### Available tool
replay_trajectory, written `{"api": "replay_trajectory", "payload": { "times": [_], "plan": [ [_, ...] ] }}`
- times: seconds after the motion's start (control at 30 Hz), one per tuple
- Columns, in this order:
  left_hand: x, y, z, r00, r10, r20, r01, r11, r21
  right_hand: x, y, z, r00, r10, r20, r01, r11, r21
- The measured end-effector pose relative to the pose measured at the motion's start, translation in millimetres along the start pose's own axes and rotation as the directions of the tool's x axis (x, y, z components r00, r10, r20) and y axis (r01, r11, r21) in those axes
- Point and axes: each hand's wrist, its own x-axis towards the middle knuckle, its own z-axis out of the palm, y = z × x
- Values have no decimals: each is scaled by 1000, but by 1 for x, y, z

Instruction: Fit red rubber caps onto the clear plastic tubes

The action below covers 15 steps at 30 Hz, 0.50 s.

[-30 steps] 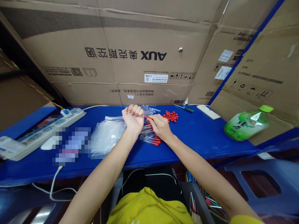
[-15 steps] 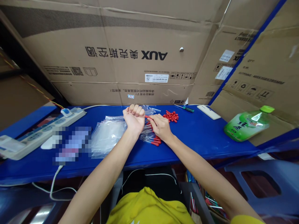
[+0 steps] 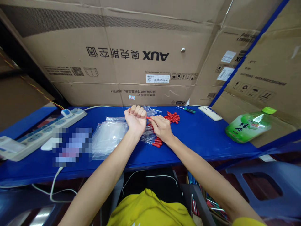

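Observation:
My left hand (image 3: 135,120) is a closed fist, palm side up, over the middle of the table. A red rubber dropper bulb (image 3: 149,118) bridges the gap between my hands, one end at the left fist. My right hand (image 3: 162,128) pinches its other end; the glass part of this dropper is hidden in the left fist. Below and between the hands lie several droppers (image 3: 149,138) with clear tubes and red bulbs. Behind them are loose clear glass tubes (image 3: 154,110). A pile of red rubber bulbs (image 3: 172,117) sits just beyond my right hand.
Clear plastic bags (image 3: 108,138) are stacked left on the blue table (image 3: 195,141). Farther left are a blurred-out phone (image 3: 72,147) and a power strip (image 3: 44,131). A screwdriver (image 3: 189,110), white phone-like object (image 3: 210,113) and green tea bottle (image 3: 249,125) lie right. Cardboard (image 3: 117,72) walls the back.
Almost nothing differs. Both hands keep their grip on the dropper and have shifted only very slightly.

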Motion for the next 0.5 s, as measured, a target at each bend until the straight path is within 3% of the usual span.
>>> {"api": "replay_trajectory", "payload": {
  "times": [0.5],
  "plan": [
    [-1,0,1,1000,0,-18,0,999,40,-1,0,1,1000,13,8,-13,999,-37]
  ]
}}
